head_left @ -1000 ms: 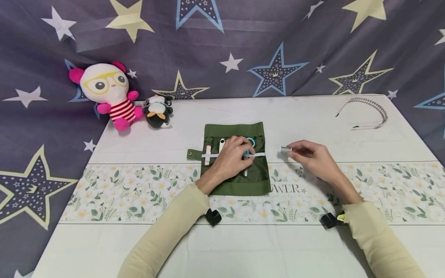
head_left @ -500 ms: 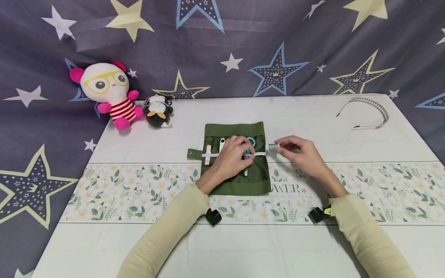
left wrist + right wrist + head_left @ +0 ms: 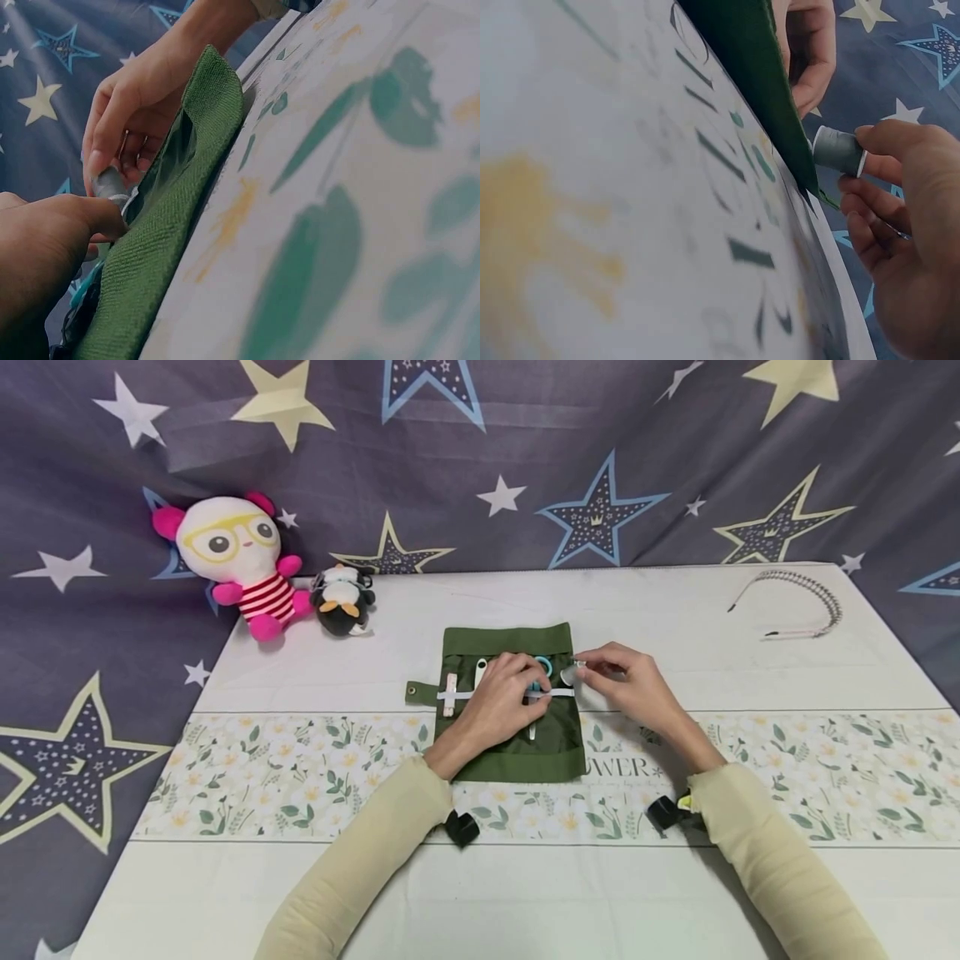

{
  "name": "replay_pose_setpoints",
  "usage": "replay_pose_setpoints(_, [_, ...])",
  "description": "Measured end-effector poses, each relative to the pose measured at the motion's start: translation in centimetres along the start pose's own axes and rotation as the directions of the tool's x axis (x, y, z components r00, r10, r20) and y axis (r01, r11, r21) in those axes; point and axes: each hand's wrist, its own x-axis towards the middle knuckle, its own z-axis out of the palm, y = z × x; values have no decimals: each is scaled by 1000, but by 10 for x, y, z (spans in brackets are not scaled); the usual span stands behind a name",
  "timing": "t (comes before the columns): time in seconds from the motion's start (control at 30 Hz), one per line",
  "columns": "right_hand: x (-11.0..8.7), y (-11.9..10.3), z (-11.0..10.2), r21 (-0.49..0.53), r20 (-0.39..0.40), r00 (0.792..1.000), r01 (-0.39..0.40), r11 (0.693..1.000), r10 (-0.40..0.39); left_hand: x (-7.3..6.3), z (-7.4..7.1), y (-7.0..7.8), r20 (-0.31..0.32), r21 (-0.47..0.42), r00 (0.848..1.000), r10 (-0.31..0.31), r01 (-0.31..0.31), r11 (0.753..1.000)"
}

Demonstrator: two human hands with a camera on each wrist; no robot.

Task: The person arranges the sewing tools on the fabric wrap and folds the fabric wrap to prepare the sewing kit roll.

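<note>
A green fabric sewing kit pouch [image 3: 510, 768] lies unfolded on the table, with a white elastic band [image 3: 561, 692] across it. My left hand [image 3: 504, 695] lies over its middle, thumb and fingertips pinching the band. My right hand [image 3: 626, 678] pinches a spool of grey thread [image 3: 840, 150] by one end, at the pouch's right edge. Its free end points toward my left hand, close by in the left wrist view. Under the band sit scissors with turquoise handles [image 3: 543, 666], a white tool with a hole [image 3: 481, 670] and a pale patterned strip [image 3: 449, 695].
A pink and white plush toy [image 3: 240, 560] and a small penguin plush [image 3: 342, 600] sit at the back left. At the back right lies a headband [image 3: 813, 589]. A snap tab [image 3: 420, 692] sticks out from the pouch's left side. A star-patterned cloth [image 3: 420, 460] hangs behind the table.
My right hand has moved left with the spool, from beside the pouch to over its right edge, and the spool has tilted. My left hand has stayed in place.
</note>
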Motion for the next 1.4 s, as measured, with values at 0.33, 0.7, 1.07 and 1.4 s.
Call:
replay_pose_setpoints(0.33, [8,1,3,-68,91,996,22,997,-16,0,0,0,6,7,1000,-7,7,1000])
replay_pose_setpoints(0.7, [13,0,6,-120,159,986,60,991,-41,0,1,-1,9,8,1000,-11,11,1000])
replay_pose_setpoints(1.07, [15,-2,6,-160,178,983,70,985,-41,1,0,-1,2,3,1000,-2,2,1000])
replay_pose_setpoints(1.4, [16,-3,7,-148,219,975,77,986,-44,0,0,-2,3,-2,1000,7,-7,1000])
